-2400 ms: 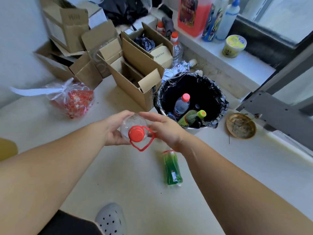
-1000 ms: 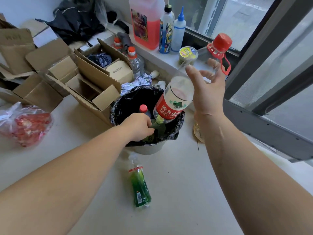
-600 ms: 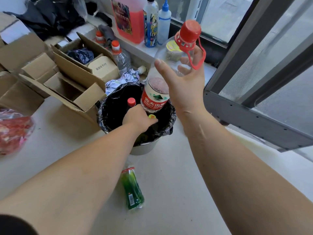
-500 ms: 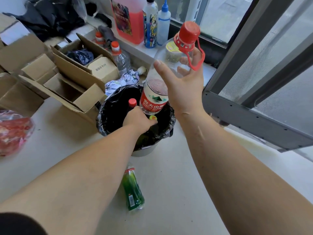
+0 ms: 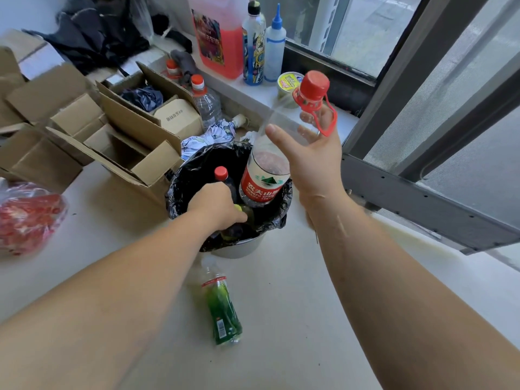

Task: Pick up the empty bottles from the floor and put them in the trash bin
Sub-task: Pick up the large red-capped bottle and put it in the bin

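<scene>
My right hand (image 5: 312, 164) grips a big clear empty bottle (image 5: 264, 178) with a red cap, red carry loop and red label. It hangs tilted, base down, over the trash bin (image 5: 180, 187), which is lined with a black bag. My left hand (image 5: 213, 206) reaches into the bin, fingers curled over a dark bottle with a yellow-green cap (image 5: 238, 207). A red-capped bottle (image 5: 221, 173) stands inside beside it. A green bottle (image 5: 223, 308) lies on the floor just in front of the bin.
Open cardboard boxes (image 5: 118, 142) crowd the bin's left and far side. A red plastic bag (image 5: 25, 215) lies at far left. A red-capped bottle (image 5: 206, 105) stands behind the bin. Jugs and bottles (image 5: 216, 35) line the sill. A grey window frame (image 5: 422, 198) juts in at right.
Both hands held the big bottle in front of me; now my right hand alone holds it over the bin, base lowering toward the opening. My left hand has gone into the bin.
</scene>
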